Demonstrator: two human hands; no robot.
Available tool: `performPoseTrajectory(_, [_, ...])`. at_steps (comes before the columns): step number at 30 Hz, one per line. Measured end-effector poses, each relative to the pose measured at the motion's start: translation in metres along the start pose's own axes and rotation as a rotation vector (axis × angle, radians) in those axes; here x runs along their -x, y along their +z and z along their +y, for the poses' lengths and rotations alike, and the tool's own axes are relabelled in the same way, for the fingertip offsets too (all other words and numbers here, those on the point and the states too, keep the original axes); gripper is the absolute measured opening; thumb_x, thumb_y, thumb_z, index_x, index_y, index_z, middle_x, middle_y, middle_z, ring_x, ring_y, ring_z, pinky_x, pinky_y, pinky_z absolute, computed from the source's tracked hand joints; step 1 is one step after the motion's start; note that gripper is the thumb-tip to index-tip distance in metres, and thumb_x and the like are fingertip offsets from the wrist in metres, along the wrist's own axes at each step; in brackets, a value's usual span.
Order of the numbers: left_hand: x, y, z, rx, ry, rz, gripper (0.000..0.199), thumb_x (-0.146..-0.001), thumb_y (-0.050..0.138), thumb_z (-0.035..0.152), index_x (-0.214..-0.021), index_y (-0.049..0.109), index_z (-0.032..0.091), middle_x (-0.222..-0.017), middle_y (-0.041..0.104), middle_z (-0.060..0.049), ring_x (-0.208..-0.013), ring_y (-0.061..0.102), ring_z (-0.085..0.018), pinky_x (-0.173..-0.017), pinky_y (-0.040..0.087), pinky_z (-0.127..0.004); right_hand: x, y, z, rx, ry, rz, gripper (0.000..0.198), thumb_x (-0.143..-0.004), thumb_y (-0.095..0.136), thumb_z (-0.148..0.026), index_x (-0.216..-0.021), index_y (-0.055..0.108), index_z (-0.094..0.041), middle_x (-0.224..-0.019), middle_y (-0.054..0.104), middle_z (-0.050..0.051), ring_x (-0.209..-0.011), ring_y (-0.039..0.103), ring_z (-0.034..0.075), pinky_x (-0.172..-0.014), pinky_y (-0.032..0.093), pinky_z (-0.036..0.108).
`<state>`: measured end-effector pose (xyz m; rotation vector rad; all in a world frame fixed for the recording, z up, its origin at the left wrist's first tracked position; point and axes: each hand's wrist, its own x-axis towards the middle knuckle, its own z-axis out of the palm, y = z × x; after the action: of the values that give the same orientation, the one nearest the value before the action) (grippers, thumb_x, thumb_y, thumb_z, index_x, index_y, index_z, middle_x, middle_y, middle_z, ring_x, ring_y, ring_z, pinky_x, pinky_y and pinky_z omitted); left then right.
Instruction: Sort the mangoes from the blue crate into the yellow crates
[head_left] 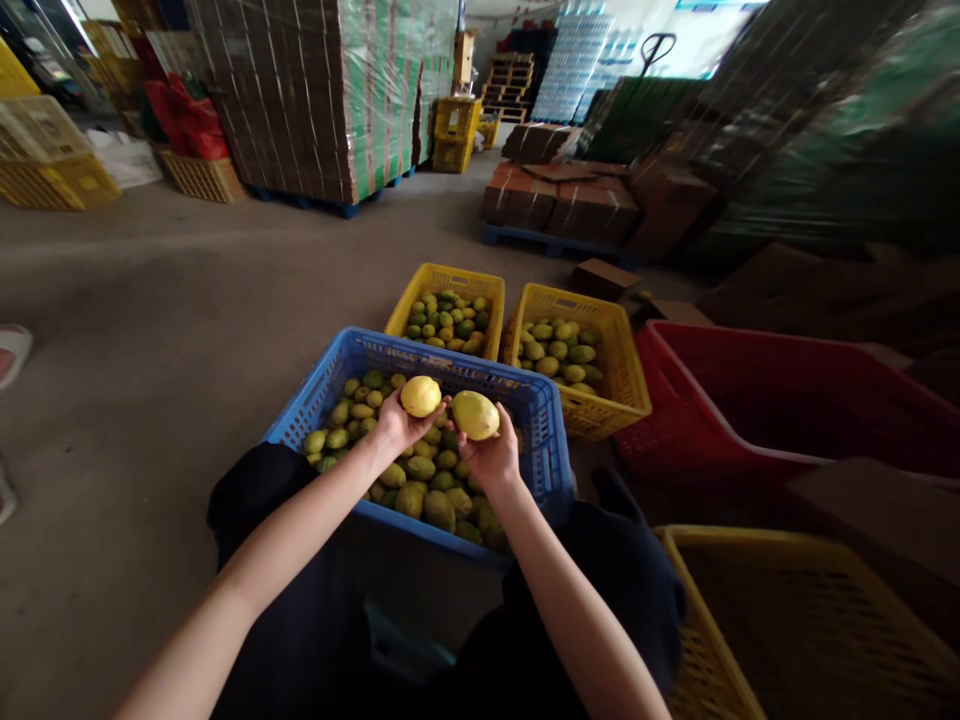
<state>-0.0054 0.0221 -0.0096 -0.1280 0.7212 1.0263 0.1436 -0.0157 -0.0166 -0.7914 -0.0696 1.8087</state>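
While the left hand [405,422] cradles a yellow lemon [421,397], the right hand [491,462] grasps a larger lemon [475,414] beside it.
Beneath both hands, a blue crate [556,470] of greenish fruit [439,510] stands on the grey floor [135,400]; right of the right hand are a yellow basket [694,665] nearer the body and a red tub [679,425]; just beyond the hands, two yellow crates [581,412] of fruit abut the blue one, and farther ahead, strapped brown bundles [559,205] on a blue pallet [555,243] and, leftward, a tall wrapped stack [277,100] block the way.
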Motion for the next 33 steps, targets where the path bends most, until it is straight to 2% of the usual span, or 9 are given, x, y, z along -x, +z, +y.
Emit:
performPoseTrajectory(2, [0.001, -0.001, -0.001, -0.004, 0.016, -0.054, 0.040, -0.092, 0.034, 0.034, -0.113, 0.061, 0.012, -0.087, 0.071, -0.011, -0.085, 0.070, -0.023, -0.064, 0.056, -0.031, -0.001, -0.001, 0.001, 0.007, -0.014, 0.003, 0.035, -0.090, 0.041, -0.038, -0.094, 0.065, -0.013, -0.070, 0.073, 0.008, -0.059, 0.069, 0.019, -0.044, 0.054, 0.024])
performPoseTrajectory(5, [0.005, -0.002, -0.002, -0.008, 0.097, -0.203, 0.033, -0.090, 0.041, 0.029, -0.106, 0.064, 0.012, -0.088, 0.073, -0.008, -0.082, 0.070, -0.022, -0.072, 0.056, -0.034, -0.002, -0.002, 0.002, 0.021, -0.046, -0.007, 0.028, -0.083, 0.050, -0.036, -0.092, 0.066, -0.016, -0.073, 0.073, 0.006, -0.060, 0.069, 0.020, -0.048, 0.055, 0.028])
performPoseTrajectory(9, [0.011, 0.000, -0.001, -0.012, 0.190, -0.303, 0.030, -0.090, 0.044, 0.031, -0.103, 0.066, 0.016, -0.097, 0.073, -0.004, -0.081, 0.069, -0.020, -0.074, 0.055, -0.033, -0.002, -0.004, 0.001, 0.004, -0.092, -0.122, 0.033, -0.078, 0.054, -0.039, -0.097, 0.068, -0.016, -0.079, 0.074, 0.006, -0.070, 0.071, 0.022, -0.061, 0.059, 0.033])
performPoseTrajectory(12, [0.016, 0.003, -0.001, 0.022, 0.218, -0.296, 0.031, -0.090, 0.041, 0.030, -0.099, 0.068, 0.016, -0.098, 0.073, -0.005, -0.085, 0.069, -0.020, -0.077, 0.053, -0.033, -0.003, -0.005, 0.000, -0.037, -0.161, -0.161, 0.033, -0.077, 0.053, -0.038, -0.095, 0.069, -0.016, -0.081, 0.075, 0.007, -0.075, 0.072, 0.023, -0.069, 0.059, 0.036])
performPoseTrajectory(17, [0.018, 0.005, -0.008, 0.074, 0.217, -0.255, 0.027, -0.086, 0.046, 0.027, -0.094, 0.069, 0.015, -0.091, 0.073, -0.006, -0.086, 0.069, -0.021, -0.090, 0.050, -0.037, -0.006, -0.005, 0.000, -0.106, -0.230, -0.113, 0.029, -0.077, 0.053, -0.036, -0.095, 0.069, -0.019, -0.085, 0.076, 0.005, -0.079, 0.072, 0.022, -0.076, 0.058, 0.038])
performPoseTrajectory(26, [-0.013, -0.003, -0.042, 0.082, 0.210, -0.225, 0.025, -0.084, 0.043, 0.020, -0.082, 0.068, 0.014, -0.080, 0.073, -0.005, -0.075, 0.070, -0.018, -0.081, 0.054, -0.029, -0.006, 0.001, 0.002, -0.139, -0.327, 0.022, 0.019, -0.079, 0.058, -0.027, -0.093, 0.069, -0.020, -0.079, 0.075, -0.001, -0.072, 0.071, 0.017, -0.086, 0.056, 0.036])
performPoseTrajectory(33, [-0.015, -0.003, -0.030, 0.038, 0.170, -0.239, 0.024, -0.086, 0.049, 0.027, -0.077, 0.068, 0.014, -0.076, 0.072, -0.005, -0.073, 0.069, -0.017, -0.083, 0.053, -0.029, -0.005, 0.002, 0.005, -0.145, -0.306, -0.036, 0.025, -0.077, 0.057, -0.035, -0.094, 0.069, -0.020, -0.082, 0.075, 0.003, -0.089, 0.071, 0.023, -0.091, 0.053, 0.042])
